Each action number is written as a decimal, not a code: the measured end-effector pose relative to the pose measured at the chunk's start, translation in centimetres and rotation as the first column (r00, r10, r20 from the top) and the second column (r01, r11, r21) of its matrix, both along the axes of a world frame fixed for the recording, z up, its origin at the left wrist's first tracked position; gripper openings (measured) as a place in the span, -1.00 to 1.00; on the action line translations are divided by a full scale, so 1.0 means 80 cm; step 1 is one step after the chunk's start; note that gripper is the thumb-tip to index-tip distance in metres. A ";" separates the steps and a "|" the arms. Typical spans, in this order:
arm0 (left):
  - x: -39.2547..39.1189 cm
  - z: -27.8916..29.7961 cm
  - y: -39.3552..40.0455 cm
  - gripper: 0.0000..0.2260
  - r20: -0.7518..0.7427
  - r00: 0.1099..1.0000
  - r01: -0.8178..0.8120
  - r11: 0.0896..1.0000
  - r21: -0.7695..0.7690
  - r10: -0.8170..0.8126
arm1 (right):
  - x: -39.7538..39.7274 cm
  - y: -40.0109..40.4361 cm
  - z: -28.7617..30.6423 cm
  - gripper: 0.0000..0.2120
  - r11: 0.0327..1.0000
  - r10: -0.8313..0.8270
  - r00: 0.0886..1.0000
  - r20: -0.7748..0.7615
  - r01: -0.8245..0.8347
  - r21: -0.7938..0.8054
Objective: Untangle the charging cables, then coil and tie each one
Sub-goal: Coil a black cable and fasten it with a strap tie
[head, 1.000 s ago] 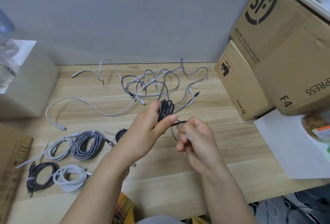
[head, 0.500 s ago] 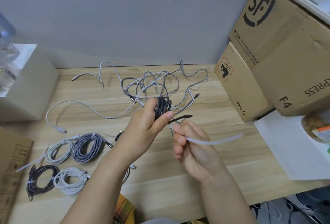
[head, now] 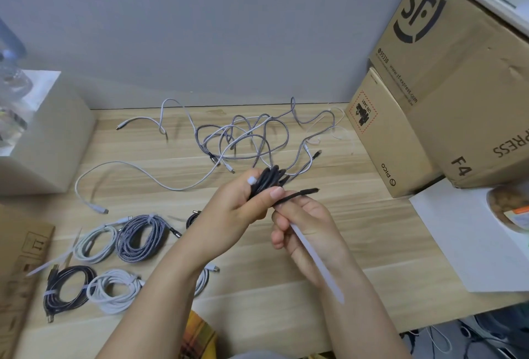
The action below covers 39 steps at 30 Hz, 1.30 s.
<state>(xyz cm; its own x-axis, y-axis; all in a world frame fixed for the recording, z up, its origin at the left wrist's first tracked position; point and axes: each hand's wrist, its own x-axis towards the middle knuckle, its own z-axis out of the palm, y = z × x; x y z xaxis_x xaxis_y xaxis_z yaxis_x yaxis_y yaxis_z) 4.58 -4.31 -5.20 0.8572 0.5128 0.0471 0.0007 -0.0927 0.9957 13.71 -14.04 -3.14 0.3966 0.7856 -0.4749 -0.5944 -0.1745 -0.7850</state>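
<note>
Above the table (head: 286,295) mid-scene, a coiled black cable (head: 267,180) is being gripped by the left hand (head: 232,215), fingers and thumb curled round the bundle; one black end w/ connector (head: 303,193) is sticking out to the right past the thumb. Just right of it, a pale zip tie (head: 317,261) is being pinched by the right hand (head: 303,230), fingers curled; the tie's tail is running down along the wrist toward the near edge. Hands are touching or nearly so, can't tell which.

Far side, centre: tangle of grey and white cables (head: 246,141) is lying loose on the wood, w/ one long white cable (head: 137,170) looping out to the left.

Near left: finished coils are being kept in a group — white coil (head: 96,242), grey braided coil (head: 141,237), black coil (head: 67,287), second white coil (head: 114,290); ties are visible on some. Another dark coil is partly hidden behind the left forearm.

Right: stacked cardboard boxes (head: 446,87), white sheet (head: 463,238) beside them. Left: pale box (head: 48,135).
</note>
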 end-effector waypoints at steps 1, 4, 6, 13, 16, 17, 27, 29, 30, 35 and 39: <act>0.001 0.000 0.000 -0.71 -0.012 1.000 -0.024 1.000 0.008 0.024 | 0.001 -0.001 0.001 -0.84 1.000 0.023 1.000 0.008 -0.023 0.007; 0.006 -0.007 0.000 -0.62 -0.034 0.988 -0.149 0.988 0.028 0.150 | 0.001 -0.004 -0.001 -0.92 0.998 0.056 0.996 0.067 -0.057 0.014; 0.007 -0.008 0.000 -0.64 -0.043 0.976 -0.216 0.976 -0.002 0.216 | 0.001 -0.008 -0.001 -0.95 0.999 0.052 0.982 0.182 -0.053 0.002; 0.009 -0.006 0.002 -0.71 -0.085 0.959 -0.275 0.959 -0.072 0.269 | -0.007 -0.017 0.006 -0.89 0.988 0.004 0.784 0.621 -0.101 0.121; 0.009 -0.003 -0.002 -0.72 -0.074 0.953 -0.302 0.946 -0.119 0.294 | -0.010 -0.017 0.002 -0.80 0.973 -0.038 0.693 0.720 -0.139 0.185; 0.009 -0.001 -0.003 -0.72 -0.070 0.956 -0.292 0.948 -0.127 0.285 | -0.010 -0.017 0.001 -0.78 0.970 -0.070 0.672 0.737 -0.126 0.207; 0.012 -0.001 -0.012 -0.70 -0.150 0.963 -0.240 0.967 -0.082 0.226 | -0.010 -0.017 0.019 -0.79 0.936 -0.182 0.876 0.446 0.016 0.352; 0.013 0.000 -0.013 -0.66 -0.126 0.973 -0.200 0.978 -0.058 0.191 | -0.005 -0.016 0.016 -0.77 0.967 -0.157 0.883 0.443 0.047 0.249; 0.013 0.001 -0.014 -0.66 -0.116 0.978 -0.181 0.983 -0.042 0.175 | -0.005 -0.015 0.014 -0.76 0.975 -0.146 0.876 0.460 0.049 0.216; 0.014 0.001 -0.017 -0.68 -0.130 0.978 -0.155 0.986 0.060 0.161 | -0.007 -0.012 0.004 -0.79 0.992 -0.080 0.826 0.558 0.009 0.130; 0.013 0.001 -0.017 -0.70 -0.131 0.979 -0.147 0.984 0.098 0.159 | -0.005 -0.009 0.004 -0.80 0.992 -0.078 0.822 0.563 0.010 0.124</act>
